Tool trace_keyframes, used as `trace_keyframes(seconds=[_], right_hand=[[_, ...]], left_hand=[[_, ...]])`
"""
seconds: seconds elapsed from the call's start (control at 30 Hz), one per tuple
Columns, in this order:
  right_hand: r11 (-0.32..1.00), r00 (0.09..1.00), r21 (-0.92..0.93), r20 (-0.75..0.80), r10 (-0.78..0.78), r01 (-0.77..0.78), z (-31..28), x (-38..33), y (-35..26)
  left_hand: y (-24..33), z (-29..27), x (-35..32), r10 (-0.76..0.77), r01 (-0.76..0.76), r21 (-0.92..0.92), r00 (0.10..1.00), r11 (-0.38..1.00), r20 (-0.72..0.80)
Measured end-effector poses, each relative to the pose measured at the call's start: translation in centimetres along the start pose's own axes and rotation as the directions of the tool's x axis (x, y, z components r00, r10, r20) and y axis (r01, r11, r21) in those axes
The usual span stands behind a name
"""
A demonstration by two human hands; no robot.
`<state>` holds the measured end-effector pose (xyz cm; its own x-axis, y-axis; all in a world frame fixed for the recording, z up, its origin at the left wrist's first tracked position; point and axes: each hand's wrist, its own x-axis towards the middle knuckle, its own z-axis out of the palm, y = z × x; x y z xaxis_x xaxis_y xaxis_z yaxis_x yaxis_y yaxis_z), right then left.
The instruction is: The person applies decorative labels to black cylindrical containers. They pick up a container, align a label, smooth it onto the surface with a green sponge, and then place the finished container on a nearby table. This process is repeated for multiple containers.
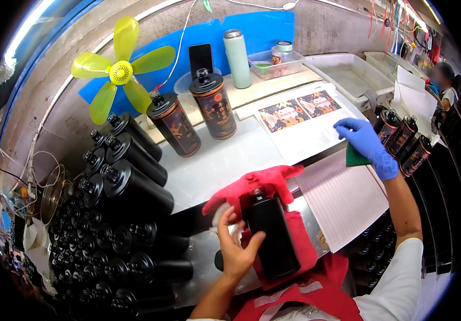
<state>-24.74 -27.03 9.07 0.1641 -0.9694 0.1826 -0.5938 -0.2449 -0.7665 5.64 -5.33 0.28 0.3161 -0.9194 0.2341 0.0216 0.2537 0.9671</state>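
A black bottle (273, 235) with a narrow neck lies tilted on a red cloth (302, 243) in front of me. My bare left hand (238, 249) is at the bottle's left side, thumb over its edge and fingers apart. Close to those fingers is a blurred whitish thing (220, 214) that I cannot make out. My right hand (361, 140), in a blue glove, is off to the right above the paper. A flat dark green pad (356, 157) shows beneath its palm, seemingly held there; the grip itself is partly hidden. Lined white paper (343, 200) lies below it.
Printed sheets (300, 111) lie at the back. Two decorated bottles (214, 109) stand beside a green fan (120, 73). Many plain black bottles (134, 187) crowd the left. More decorated bottles (401, 134) are at right, near a white tub (348, 77). A person (444, 85) sits far right.
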Motion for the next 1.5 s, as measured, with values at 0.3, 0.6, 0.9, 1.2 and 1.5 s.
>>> trace_keyframes(seconds=[0.3,0.6,0.9,1.2,1.5], right_hand=[[0.755,0.942,-0.565,0.164,-0.293,0.334,7.8,8.2,4.2],[0.839,0.952,-0.467,0.247,-0.181,0.280,5.3,-6.0,1.8],[0.865,0.949,-0.411,0.005,-0.314,0.288,8.0,-4.2,4.5],[0.351,0.820,0.905,-0.004,0.573,-0.241,12.0,-5.7,6.1],[0.710,0.719,0.704,-0.498,0.485,0.009,11.7,-5.3,6.6]], left_hand=[[0.5,1.8,-1.9,-0.411,0.445,-0.206,0.892,0.872,0.188],[0.3,1.3,-1.7,-0.435,0.461,-0.137,0.882,0.877,0.183],[-0.5,1.3,-1.6,-0.445,0.466,-0.098,0.877,0.879,0.179],[-1.6,0.9,-1.5,-0.346,0.387,-0.189,0.913,0.903,0.218],[-0.6,1.9,-1.0,-0.347,0.374,-0.215,0.925,0.902,0.152]])
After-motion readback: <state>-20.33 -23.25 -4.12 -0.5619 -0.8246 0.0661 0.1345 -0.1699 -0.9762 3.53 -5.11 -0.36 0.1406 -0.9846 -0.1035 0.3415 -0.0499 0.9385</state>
